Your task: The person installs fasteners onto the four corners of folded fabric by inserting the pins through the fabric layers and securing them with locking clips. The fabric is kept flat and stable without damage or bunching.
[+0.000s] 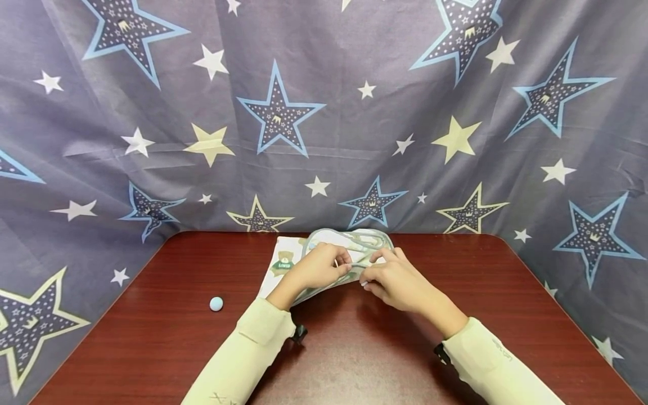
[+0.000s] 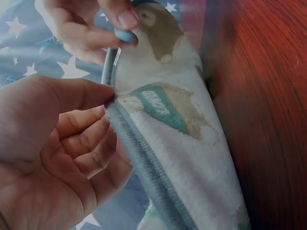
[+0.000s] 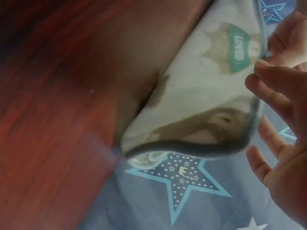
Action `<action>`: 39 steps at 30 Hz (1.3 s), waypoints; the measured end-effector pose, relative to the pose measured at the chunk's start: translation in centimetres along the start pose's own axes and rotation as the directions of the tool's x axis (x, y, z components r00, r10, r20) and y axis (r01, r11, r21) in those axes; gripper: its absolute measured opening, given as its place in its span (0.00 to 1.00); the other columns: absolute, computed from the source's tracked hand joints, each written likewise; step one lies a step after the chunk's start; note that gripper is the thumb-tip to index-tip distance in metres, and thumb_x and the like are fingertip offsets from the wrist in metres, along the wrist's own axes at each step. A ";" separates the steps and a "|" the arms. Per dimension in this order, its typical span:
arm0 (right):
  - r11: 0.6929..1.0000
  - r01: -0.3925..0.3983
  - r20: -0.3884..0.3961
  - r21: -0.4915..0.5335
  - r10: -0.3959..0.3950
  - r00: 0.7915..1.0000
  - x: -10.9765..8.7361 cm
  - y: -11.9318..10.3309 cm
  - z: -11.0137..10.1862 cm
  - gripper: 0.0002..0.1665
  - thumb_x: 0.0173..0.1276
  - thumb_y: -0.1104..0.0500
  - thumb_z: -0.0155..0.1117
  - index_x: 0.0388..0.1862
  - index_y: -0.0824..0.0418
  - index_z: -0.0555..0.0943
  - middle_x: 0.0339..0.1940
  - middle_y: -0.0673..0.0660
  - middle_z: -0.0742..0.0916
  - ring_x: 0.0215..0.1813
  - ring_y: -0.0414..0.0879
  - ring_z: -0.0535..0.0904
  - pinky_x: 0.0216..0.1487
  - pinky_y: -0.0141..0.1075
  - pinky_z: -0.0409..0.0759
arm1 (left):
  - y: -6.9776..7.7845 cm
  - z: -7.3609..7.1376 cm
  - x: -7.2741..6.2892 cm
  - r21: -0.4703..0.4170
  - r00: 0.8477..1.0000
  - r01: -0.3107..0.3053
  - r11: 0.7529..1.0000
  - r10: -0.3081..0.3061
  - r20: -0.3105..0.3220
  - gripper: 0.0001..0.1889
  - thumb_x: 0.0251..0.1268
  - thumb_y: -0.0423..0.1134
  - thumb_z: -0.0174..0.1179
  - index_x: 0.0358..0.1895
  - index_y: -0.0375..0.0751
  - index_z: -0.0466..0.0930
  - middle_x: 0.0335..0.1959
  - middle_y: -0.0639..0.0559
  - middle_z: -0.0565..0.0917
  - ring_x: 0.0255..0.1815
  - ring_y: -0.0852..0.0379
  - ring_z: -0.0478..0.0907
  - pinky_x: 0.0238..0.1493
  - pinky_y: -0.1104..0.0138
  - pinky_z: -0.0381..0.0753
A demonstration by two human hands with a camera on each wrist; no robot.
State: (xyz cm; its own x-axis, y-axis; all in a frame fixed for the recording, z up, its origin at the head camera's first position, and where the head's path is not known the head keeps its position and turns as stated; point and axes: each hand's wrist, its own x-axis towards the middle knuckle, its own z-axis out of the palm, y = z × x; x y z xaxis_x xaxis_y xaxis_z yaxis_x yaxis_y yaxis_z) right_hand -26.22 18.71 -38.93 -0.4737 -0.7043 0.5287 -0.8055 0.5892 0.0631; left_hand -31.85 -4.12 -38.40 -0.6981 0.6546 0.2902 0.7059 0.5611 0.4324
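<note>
While both hands pinch its hem | bib [image 1: 349,243] lies crosswise

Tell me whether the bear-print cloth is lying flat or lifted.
Partly lifted. Left hand and right hand pinch the bear-print cloth by its blue edge, raising the near part; its far corner lies on the table.

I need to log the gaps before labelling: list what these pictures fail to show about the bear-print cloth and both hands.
- Head view: the cloth is largely hidden behind the left hand and right hand; its full shape is unclear.
- Right wrist view: the right hand's fingers are cut off by the frame edge; the grip cannot be told.
- Head view: the small blue ball is too small to identify.
</note>
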 end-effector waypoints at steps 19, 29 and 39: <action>0.990 -0.144 -0.080 0.008 0.144 0.986 -0.1 1.5 1.9 0.09 0.60 0.61 0.78 0.38 0.52 0.87 0.32 0.46 0.88 0.35 0.42 0.83 0.36 0.42 0.81 | 0.3 -0.4 -0.1 -0.036 0.999 -0.011 0.999 0.012 0.029 0.02 0.66 0.36 0.65 0.34 0.46 0.85 0.26 0.60 0.84 0.28 0.66 0.78 0.34 0.69 0.78; 0.993 -0.116 -0.219 0.007 0.115 0.969 0.3 1.5 2.6 0.08 0.60 0.61 0.77 0.37 0.50 0.87 0.29 0.43 0.86 0.31 0.38 0.78 0.32 0.38 0.78 | 0.6 -0.5 -0.5 -0.052 0.999 -0.026 0.998 0.028 0.045 0.02 0.66 0.36 0.64 0.34 0.46 0.85 0.26 0.59 0.83 0.28 0.66 0.77 0.35 0.70 0.78; 0.986 -0.165 -0.246 0.020 0.165 0.955 0.8 1.4 2.5 0.18 0.57 0.62 0.79 0.44 0.55 0.81 0.30 0.47 0.87 0.33 0.45 0.85 0.32 0.41 0.81 | 0.8 -0.7 -0.4 -0.055 0.997 -0.034 0.998 0.038 0.062 0.02 0.66 0.36 0.65 0.37 0.44 0.86 0.28 0.59 0.84 0.28 0.66 0.78 0.36 0.70 0.78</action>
State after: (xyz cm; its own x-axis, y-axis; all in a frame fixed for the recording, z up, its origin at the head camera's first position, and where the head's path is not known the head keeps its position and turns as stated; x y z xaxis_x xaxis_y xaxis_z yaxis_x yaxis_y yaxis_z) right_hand -28.65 18.00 -40.53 -0.4979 -0.4784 0.7233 -0.7234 0.6892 -0.0421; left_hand -31.10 -4.30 -37.59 -0.6622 0.7056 0.2523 0.7215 0.5096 0.4687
